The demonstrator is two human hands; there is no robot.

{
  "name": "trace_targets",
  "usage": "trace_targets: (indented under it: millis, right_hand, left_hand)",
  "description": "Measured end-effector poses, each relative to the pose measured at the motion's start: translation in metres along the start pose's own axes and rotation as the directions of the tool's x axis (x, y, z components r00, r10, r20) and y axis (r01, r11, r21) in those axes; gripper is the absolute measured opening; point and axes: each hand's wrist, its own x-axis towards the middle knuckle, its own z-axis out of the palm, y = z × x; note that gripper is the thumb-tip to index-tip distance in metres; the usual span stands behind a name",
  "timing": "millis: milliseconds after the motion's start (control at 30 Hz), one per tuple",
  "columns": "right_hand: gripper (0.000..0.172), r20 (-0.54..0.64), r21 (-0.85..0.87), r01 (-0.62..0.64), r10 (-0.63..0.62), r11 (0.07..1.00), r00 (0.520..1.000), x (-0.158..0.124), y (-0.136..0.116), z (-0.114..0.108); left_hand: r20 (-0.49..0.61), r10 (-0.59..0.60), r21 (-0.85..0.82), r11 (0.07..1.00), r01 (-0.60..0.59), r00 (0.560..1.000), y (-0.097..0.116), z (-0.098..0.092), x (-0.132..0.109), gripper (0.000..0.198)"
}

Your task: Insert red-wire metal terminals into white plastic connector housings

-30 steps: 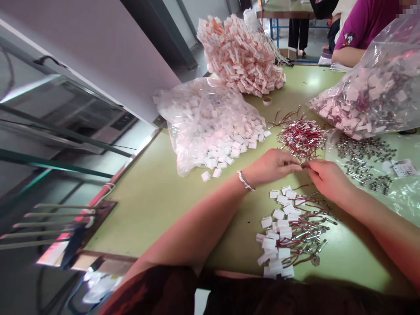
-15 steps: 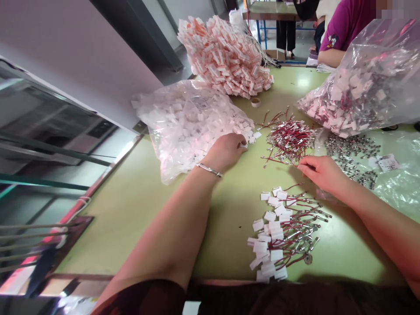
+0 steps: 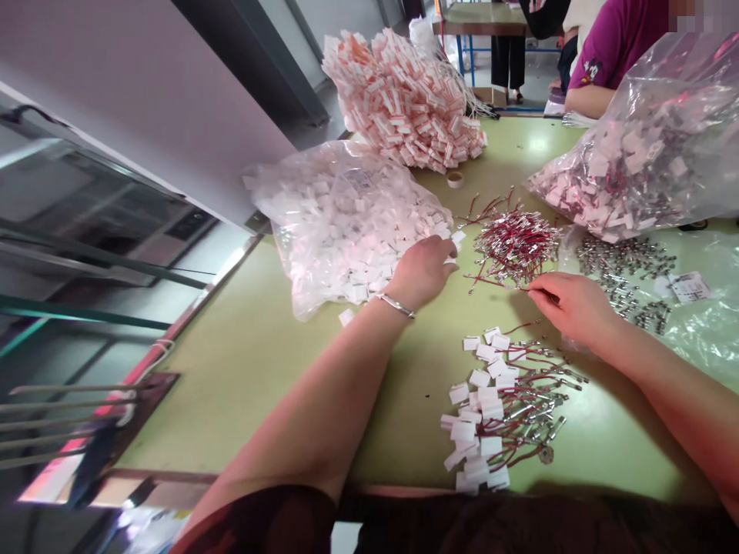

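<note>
My left hand [image 3: 424,271], with a silver bracelet at the wrist, is beside the spilled mouth of a clear bag of white plastic connector housings [image 3: 369,223]. Its thumb and fingers pinch a white housing [image 3: 451,261], partly covered by the fingers. My right hand [image 3: 577,304] is closed in a pinch on the end of a red wire [image 3: 501,283]. That wire lies along the near edge of a heap of short red wires with metal terminals [image 3: 516,240]. Closer to me, white housings with red wires fitted [image 3: 488,404] lie in an overlapping group.
Bundled white-and-orange connectors [image 3: 409,108] are piled at the back, near a tape roll [image 3: 455,179]. A large clear bag of parts [image 3: 629,165] stands back right. Loose metal parts [image 3: 626,269] lie on plastic film at right. A person in a purple sleeve [image 3: 603,46] sits across the table.
My left hand has moved right along the edge of the spilled housings, and its fingers have shifted around the white piece. The right hand stays at the wire heap. The view has shifted slightly.
</note>
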Motion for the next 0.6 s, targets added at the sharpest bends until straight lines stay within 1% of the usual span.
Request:
trace_targets:
  millis: [67, 100, 133, 167, 200, 233, 267, 300, 333, 367, 400, 433, 533, 600]
  right_hand:
    - [0.022, -0.021, 0.024, 0.000, 0.001, 1.000, 1.000, -0.001, 0.001, 0.000]
    - [0.022, -0.028, 0.046, 0.000, 0.002, 0.999, 1.000, -0.001, 0.001, -0.001]
    - [0.022, -0.036, 0.071, -0.001, 0.004, 0.998, 0.999, -0.001, 0.001, -0.001]
    - [0.022, -0.050, 0.098, -0.002, 0.007, 0.995, 0.999, -0.001, 0.001, -0.002]
    - [0.021, -0.066, 0.128, -0.001, 0.009, 0.992, 0.998, -0.001, 0.000, -0.002]
    - [0.021, -0.083, 0.155, 0.004, 0.009, 0.988, 0.997, -0.001, 0.000, -0.002]
    - [0.021, -0.099, 0.177, 0.011, 0.007, 0.984, 0.995, -0.001, -0.001, -0.003]
    - [0.020, -0.113, 0.192, 0.017, 0.005, 0.981, 0.994, -0.001, -0.002, -0.003]
    - [0.020, -0.123, 0.200, 0.023, 0.001, 0.979, 0.992, -0.001, -0.003, -0.003]
    - [0.021, -0.125, 0.201, 0.029, -0.004, 0.979, 0.992, -0.001, -0.004, -0.003]
    - [0.021, -0.123, 0.198, 0.035, -0.010, 0.979, 0.992, -0.001, -0.004, -0.003]
    - [0.021, -0.117, 0.194, 0.037, -0.015, 0.980, 0.993, -0.002, -0.005, -0.003]
    - [0.021, -0.095, 0.180, 0.033, -0.016, 0.983, 0.995, -0.002, -0.006, -0.003]
    - [0.021, -0.082, 0.166, 0.021, -0.007, 0.986, 0.997, -0.002, -0.005, -0.003]
  left_hand:
    - [-0.039, 0.006, -0.101, 0.995, -0.010, 0.999, 0.005, 0.001, 0.000, 0.015]
    - [-0.058, -0.003, -0.191, 0.982, -0.008, 0.998, 0.007, 0.000, 0.000, 0.013]
    - [-0.070, -0.034, -0.311, 0.950, 0.010, 0.997, 0.010, 0.000, -0.001, 0.011]
    - [-0.064, -0.083, -0.453, 0.891, 0.045, 0.994, 0.014, -0.001, -0.001, 0.010]
    - [-0.034, -0.140, -0.599, 0.796, 0.092, 0.990, 0.019, -0.002, -0.002, 0.010]
    - [0.022, -0.190, -0.730, 0.667, 0.146, 0.982, 0.025, -0.002, -0.004, 0.012]
    - [0.102, -0.212, -0.830, 0.521, 0.200, 0.972, 0.033, -0.002, -0.006, 0.015]
    - [0.181, -0.202, -0.891, 0.380, 0.248, 0.962, 0.040, -0.002, -0.009, 0.016]
    - [0.255, -0.175, -0.920, 0.259, 0.294, 0.951, 0.048, -0.002, -0.012, 0.015]
    - [0.316, -0.140, -0.928, 0.160, 0.337, 0.938, 0.054, -0.001, -0.014, 0.013]
    - [0.364, -0.110, -0.924, 0.084, 0.373, 0.925, 0.060, 0.000, -0.017, 0.012]
    - [0.398, -0.083, -0.915, 0.028, 0.402, 0.914, 0.064, 0.001, -0.019, 0.011]
    - [0.443, -0.028, -0.895, -0.068, 0.441, 0.896, 0.067, 0.002, -0.021, 0.012]
    - [0.450, -0.004, -0.890, -0.090, 0.448, 0.893, 0.064, 0.003, -0.020, 0.012]
